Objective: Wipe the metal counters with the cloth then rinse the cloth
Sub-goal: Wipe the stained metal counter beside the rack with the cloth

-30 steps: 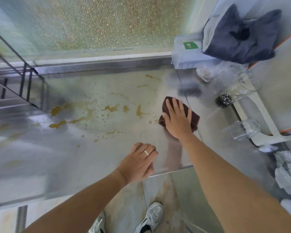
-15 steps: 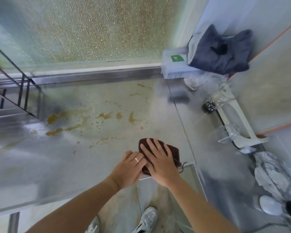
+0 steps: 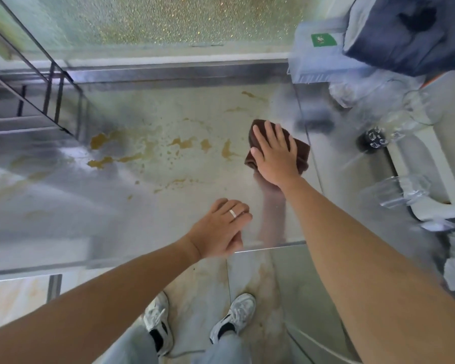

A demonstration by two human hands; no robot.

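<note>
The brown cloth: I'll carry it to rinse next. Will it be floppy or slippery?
Probably floppy: the brown cloth lies folded flat under the right hand. Possibly damp and greasy from the yellowish spills beside it.

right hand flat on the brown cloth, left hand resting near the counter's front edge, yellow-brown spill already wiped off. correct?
Not quite. The head view shows the yellow-brown spill still spread across the metal counter, left of the brown cloth. The rest holds: the right hand presses flat on the cloth, and the left hand rests near the front edge.
</note>
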